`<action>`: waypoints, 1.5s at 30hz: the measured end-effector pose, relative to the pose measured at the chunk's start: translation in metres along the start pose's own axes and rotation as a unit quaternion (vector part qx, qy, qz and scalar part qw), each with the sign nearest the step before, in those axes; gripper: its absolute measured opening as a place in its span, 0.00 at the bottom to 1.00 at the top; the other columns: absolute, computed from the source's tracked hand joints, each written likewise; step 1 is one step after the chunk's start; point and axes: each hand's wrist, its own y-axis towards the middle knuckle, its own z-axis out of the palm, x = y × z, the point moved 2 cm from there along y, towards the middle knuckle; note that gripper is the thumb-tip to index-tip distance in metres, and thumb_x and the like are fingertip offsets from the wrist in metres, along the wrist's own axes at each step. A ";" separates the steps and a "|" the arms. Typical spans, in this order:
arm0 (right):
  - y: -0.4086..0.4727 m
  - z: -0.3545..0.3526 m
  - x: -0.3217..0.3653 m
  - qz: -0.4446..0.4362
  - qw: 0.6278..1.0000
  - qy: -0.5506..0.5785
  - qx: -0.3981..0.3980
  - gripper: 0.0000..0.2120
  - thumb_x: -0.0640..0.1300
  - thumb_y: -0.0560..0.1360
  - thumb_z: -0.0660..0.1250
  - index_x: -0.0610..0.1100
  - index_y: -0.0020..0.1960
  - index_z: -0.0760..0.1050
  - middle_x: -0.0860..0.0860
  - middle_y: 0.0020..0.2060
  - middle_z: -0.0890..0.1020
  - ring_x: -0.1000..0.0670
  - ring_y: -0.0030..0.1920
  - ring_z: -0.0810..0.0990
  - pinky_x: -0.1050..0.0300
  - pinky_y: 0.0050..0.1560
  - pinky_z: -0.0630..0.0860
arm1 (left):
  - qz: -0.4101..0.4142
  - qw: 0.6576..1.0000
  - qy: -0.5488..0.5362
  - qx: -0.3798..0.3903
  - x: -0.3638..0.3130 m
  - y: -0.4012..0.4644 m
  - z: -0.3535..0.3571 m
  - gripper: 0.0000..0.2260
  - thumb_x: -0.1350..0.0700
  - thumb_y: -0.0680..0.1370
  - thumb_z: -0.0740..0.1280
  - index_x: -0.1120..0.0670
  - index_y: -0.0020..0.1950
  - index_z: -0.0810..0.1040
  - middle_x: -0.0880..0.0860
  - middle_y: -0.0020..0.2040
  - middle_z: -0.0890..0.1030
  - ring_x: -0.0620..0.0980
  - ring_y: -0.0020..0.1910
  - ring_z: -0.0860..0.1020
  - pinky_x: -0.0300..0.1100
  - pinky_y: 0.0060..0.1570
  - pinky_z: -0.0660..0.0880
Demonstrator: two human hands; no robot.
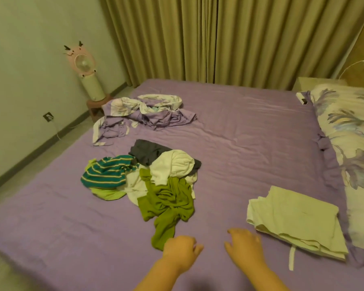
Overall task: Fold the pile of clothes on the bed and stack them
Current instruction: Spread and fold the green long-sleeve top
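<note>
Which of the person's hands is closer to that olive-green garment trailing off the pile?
The left. The left hand sits right at the trailing end of the olive-green garment, about touching it. The right hand hovers further right over the bare purple sheet, nearer the folded pale cloth.

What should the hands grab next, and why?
Probably the left hand should take the olive green garment. Its trailing end lies right by that hand, it sits on the near edge of the unfolded pile, and one pale folded piece already waits to the right.
</note>
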 end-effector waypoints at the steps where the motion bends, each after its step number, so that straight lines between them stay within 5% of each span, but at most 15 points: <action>1: -0.007 0.001 0.017 0.003 1.000 -0.001 -0.005 0.22 0.55 0.79 0.54 0.54 0.71 0.63 0.56 0.68 0.70 0.51 0.69 0.66 0.51 0.70 0.58 | 0.005 1.000 0.003 -0.009 0.019 -0.013 -0.005 0.21 0.41 0.81 0.53 0.56 0.54 0.76 0.59 0.52 0.79 0.60 0.51 0.76 0.48 0.43 0.70; 11: -0.056 0.010 0.201 0.019 0.999 0.020 -0.042 0.25 0.60 0.78 0.56 0.52 0.72 0.63 0.53 0.69 0.70 0.50 0.68 0.68 0.54 0.67 0.64 | 0.038 0.996 0.030 -0.072 0.213 -0.106 -0.046 0.21 0.40 0.81 0.52 0.53 0.57 0.76 0.54 0.55 0.80 0.56 0.54 0.77 0.46 0.49 0.71; 17: -0.053 0.004 0.257 0.007 0.999 0.008 -0.048 0.23 0.60 0.77 0.57 0.51 0.68 0.67 0.51 0.66 0.73 0.48 0.66 0.70 0.54 0.63 0.67 | 0.033 0.995 0.031 -0.085 0.277 -0.114 -0.060 0.23 0.39 0.80 0.51 0.52 0.61 0.75 0.53 0.58 0.79 0.55 0.56 0.77 0.46 0.52 0.72; 34: 0.074 0.036 0.189 0.066 0.996 0.043 0.048 0.24 0.57 0.78 0.58 0.49 0.71 0.63 0.47 0.67 0.69 0.45 0.66 0.68 0.53 0.62 0.69 | 0.055 0.998 0.012 0.012 0.229 0.024 -0.056 0.22 0.42 0.82 0.51 0.50 0.72 0.67 0.53 0.66 0.73 0.54 0.63 0.73 0.46 0.61 0.69; 41: 0.149 0.035 0.168 0.080 0.992 0.080 0.048 0.21 0.56 0.78 0.59 0.45 0.66 0.67 0.46 0.64 0.71 0.44 0.64 0.69 0.54 0.60 0.70 | 0.087 0.995 0.040 0.010 0.209 0.116 -0.068 0.19 0.44 0.81 0.54 0.52 0.66 0.72 0.54 0.61 0.74 0.55 0.62 0.70 0.48 0.58 0.68; 45: 0.183 0.054 0.157 0.103 0.986 0.124 0.044 0.26 0.54 0.77 0.61 0.47 0.72 0.62 0.46 0.66 0.68 0.44 0.66 0.67 0.53 0.61 0.70 | 0.128 0.987 0.094 -0.030 0.211 0.182 -0.067 0.17 0.45 0.81 0.55 0.52 0.64 0.72 0.53 0.62 0.72 0.54 0.65 0.66 0.46 0.60 0.66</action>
